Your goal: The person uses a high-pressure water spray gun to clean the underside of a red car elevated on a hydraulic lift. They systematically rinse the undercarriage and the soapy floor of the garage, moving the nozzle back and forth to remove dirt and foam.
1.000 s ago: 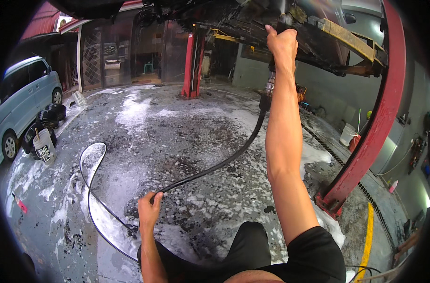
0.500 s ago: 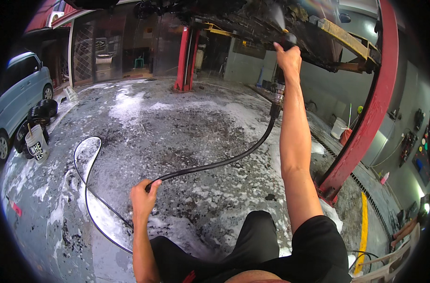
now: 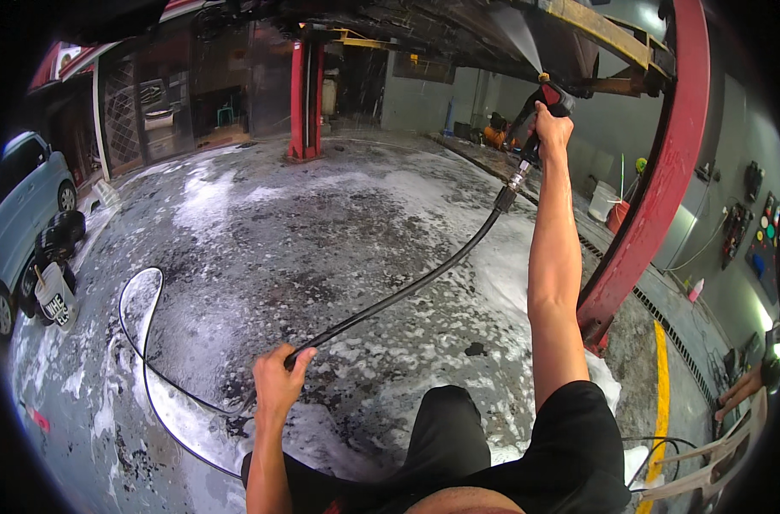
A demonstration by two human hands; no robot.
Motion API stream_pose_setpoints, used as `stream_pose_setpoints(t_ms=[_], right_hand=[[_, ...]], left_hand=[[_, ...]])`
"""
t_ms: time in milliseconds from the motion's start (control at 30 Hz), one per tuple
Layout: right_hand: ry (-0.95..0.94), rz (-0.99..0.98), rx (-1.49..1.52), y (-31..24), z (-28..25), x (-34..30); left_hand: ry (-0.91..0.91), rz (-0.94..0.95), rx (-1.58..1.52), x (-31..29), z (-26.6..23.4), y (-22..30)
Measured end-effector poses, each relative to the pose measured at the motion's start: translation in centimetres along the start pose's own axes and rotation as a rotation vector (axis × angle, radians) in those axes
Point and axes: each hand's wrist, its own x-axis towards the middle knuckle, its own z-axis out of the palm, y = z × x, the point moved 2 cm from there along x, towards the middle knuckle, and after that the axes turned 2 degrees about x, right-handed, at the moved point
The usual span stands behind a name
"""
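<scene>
My right hand [image 3: 553, 133] is raised at arm's length, closed round the grip of a pressure washer gun [image 3: 551, 96]. White spray [image 3: 520, 41] fans up and left from its nozzle onto the dark underside of a raised vehicle [image 3: 424, 38]. A black hose [image 3: 424, 279] runs from the metal fitting [image 3: 518, 176] under the gun down to my left hand [image 3: 277, 377], whose fingers wrap round it at waist height. Beyond that hand the hose lies on the foamy floor in a long loop.
Red lift posts stand at the right [image 3: 655, 197] and at the far middle [image 3: 305, 103]. A yellow lift arm [image 3: 600, 30] supports the vehicle. At left are a blue car [image 3: 30, 206], black tires [image 3: 60, 236] and a white bucket [image 3: 56, 295]. A slatted chair [image 3: 724, 454] stands at lower right.
The gun, in my right hand, now appears lower and farther right, with more of it showing. My left hand, still on the hose, has shifted slightly right and down. The whole view has turned somewhat.
</scene>
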Motion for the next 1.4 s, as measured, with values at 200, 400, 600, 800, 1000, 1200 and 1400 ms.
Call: stream_pose_setpoints(t_ms=[200, 400, 600, 800, 1000, 1200, 1400], right_hand=[[0.054, 0.051, 0.097, 2.3, -4.4, 6.3], [0.065, 0.097, 0.119, 5.2, -8.1, 12.6], [0.073, 0.132, 0.086, 7.6, -10.9, 17.6], [0.140, 0.115, 0.001, 8.8, -13.0, 20.2], [0.084, 0.039, -0.106, 7.0, -11.3, 15.5], [-0.119, -0.103, -0.218, 1.8, -6.6, 5.5], [-0.226, -0.202, -0.269, -2.4, -2.9, -3.2]], left_hand=[[-0.002, 0.078, -0.003, 1.4, 4.4, 5.2], [-0.089, 0.048, -0.033, 2.3, 8.3, 10.6], [-0.088, 0.080, -0.084, 3.2, 11.8, 14.2], [-0.043, 0.226, -0.052, 5.2, 11.8, 15.8], [-0.052, 0.118, 0.000, 6.2, 9.2, 12.4], [-0.057, 0.026, -0.052, 5.7, 7.0, 6.9], [-0.017, 0.086, -0.117, 6.5, 4.9, 3.1]])
